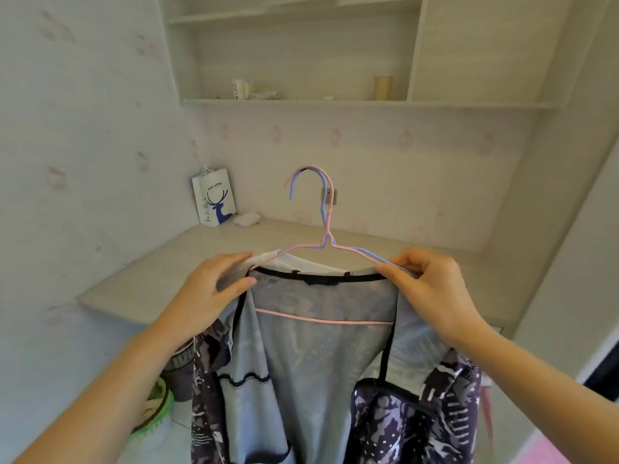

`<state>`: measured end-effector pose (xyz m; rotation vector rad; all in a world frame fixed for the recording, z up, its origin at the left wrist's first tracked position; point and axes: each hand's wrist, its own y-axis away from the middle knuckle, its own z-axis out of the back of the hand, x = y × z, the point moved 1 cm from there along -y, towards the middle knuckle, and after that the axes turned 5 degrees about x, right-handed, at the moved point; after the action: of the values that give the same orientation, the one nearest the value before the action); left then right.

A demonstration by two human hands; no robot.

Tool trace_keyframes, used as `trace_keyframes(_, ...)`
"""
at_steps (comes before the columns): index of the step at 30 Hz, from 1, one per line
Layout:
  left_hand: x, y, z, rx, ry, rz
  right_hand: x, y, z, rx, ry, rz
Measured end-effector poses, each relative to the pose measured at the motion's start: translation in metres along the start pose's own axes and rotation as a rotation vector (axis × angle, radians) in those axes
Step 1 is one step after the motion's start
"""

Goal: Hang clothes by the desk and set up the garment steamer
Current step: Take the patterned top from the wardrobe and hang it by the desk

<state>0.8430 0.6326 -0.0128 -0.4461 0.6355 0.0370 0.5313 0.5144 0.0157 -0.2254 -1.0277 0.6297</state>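
Two thin hangers, one pink (330, 212) and one blue (363, 252), are held together in front of me, hooks up. A patterned jacket (321, 356) with a grey mesh lining and black trim hangs on them, with a white garment (301, 259) behind its collar. My left hand (207, 293) grips the jacket's left shoulder. At the right shoulder my right hand (425, 286) pinches the blue hanger's arm and the fabric. The pink hanger's bottom bar shows across the lining. No garment steamer is in view.
A pale corner desk (160, 276) runs behind the clothes, with a white paper bag (214, 200) printed with a blue deer and a small white pack (247, 218) at its back corner. Wall shelves (301, 101) above carry cups. A green basket (157, 406) sits low left.
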Motion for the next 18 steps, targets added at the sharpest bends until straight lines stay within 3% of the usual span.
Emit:
trace_keyframes(4,0.033,-0.014,-0.003,-0.025,-0.015,0.015,-0.006,-0.03,-0.025,0.025,0.032,-0.02)
trace_keyframes(11,0.08,-0.045,-0.013,-0.299,0.035,0.04,-0.023,-0.097,-0.077,0.084,0.107,0.082)
trace_keyframes(18,0.105,-0.11,0.007,-0.481,0.014,0.079,-0.061,-0.197,-0.119,0.256,0.09,0.221)
